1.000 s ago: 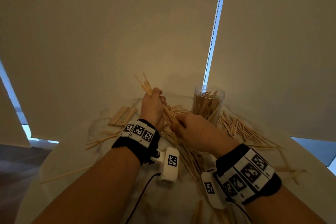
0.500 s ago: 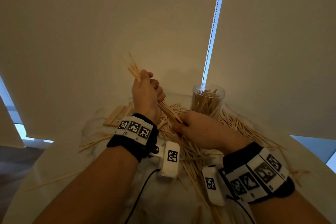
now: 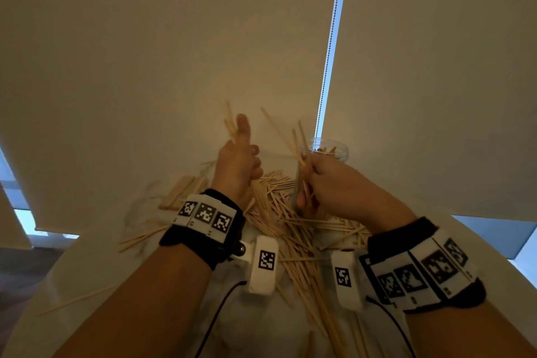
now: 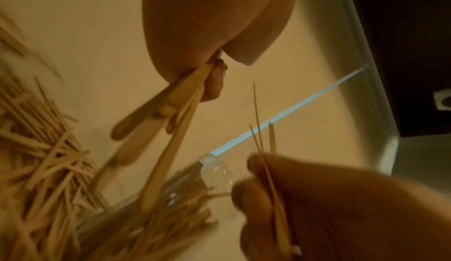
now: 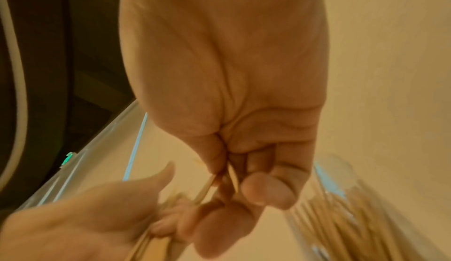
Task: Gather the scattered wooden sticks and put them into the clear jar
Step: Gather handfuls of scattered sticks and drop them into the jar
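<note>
My left hand (image 3: 242, 160) is raised over the table and grips a bundle of wooden sticks (image 4: 171, 122); their ends show above and below the fist. To its right, my right hand (image 3: 312, 176) pinches a few thin sticks (image 3: 293, 139) that point upward. Just behind that hand stands the clear jar (image 3: 334, 150), partly hidden and holding several sticks. In the right wrist view the jar (image 5: 341, 207) lies close beside the pinching right fingers (image 5: 266, 191). A loose pile of sticks (image 3: 290, 221) covers the white table (image 3: 87, 270) under both hands.
A neat flat stack of sticks (image 3: 183, 192) lies left of the left wrist. Stray sticks (image 3: 139, 238) reach toward the table's left edge. Pale roller blinds (image 3: 174, 52) hang close behind the table, with a bead chain (image 3: 331, 46) above the jar.
The left hand has lifted its bundle higher. The right hand has left the bundle's lower end and risen beside the jar, now holding a few sticks upright.
</note>
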A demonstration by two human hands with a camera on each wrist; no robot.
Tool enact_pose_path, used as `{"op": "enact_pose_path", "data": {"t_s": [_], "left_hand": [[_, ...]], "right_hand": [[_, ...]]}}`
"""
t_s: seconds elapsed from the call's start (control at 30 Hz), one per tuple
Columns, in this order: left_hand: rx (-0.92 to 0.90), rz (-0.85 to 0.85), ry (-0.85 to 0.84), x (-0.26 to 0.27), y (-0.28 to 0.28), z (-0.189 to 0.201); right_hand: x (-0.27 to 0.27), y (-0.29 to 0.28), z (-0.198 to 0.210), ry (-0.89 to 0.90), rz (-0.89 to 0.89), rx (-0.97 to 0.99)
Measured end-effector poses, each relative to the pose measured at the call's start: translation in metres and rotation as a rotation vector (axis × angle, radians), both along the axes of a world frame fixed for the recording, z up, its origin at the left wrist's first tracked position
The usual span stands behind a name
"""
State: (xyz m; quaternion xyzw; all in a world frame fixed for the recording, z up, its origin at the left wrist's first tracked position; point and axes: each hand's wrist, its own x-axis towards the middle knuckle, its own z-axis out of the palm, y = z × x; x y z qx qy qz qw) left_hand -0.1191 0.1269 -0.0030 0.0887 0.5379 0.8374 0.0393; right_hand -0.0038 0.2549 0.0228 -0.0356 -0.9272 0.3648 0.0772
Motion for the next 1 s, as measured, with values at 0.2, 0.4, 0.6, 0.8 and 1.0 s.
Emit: {"op": "enact_pose_path", "data": {"t_s": [0.2,0.4,0.6,0.8,1.0], "left_hand": [[-0.266,-0.127,0.148,0.027,0.023,-0.002],[-0.078,-0.016,0.006,0.015,0.017,0.008],[0.094,-0.121,-0.015,0.018,0.019,0.014],[-0.062,-0.250,0.171,0.027,0.023,0.011],[-0.605,-0.350,0.551,0.034,0.009,0.011]], "right_hand": [[-0.006,-0.017,-0.008,0.065,0.080,0.228],[0.005,-0.015,-0.004,-0.111,0.202,0.257],[-0.002,-0.010,-0.009,-0.085,0.168,0.208],[0.002,-0.005,-0.001,-0.125,0.180,0.043],[0.016,0.030,0.033,0.279,-0.237,-0.206]]}}
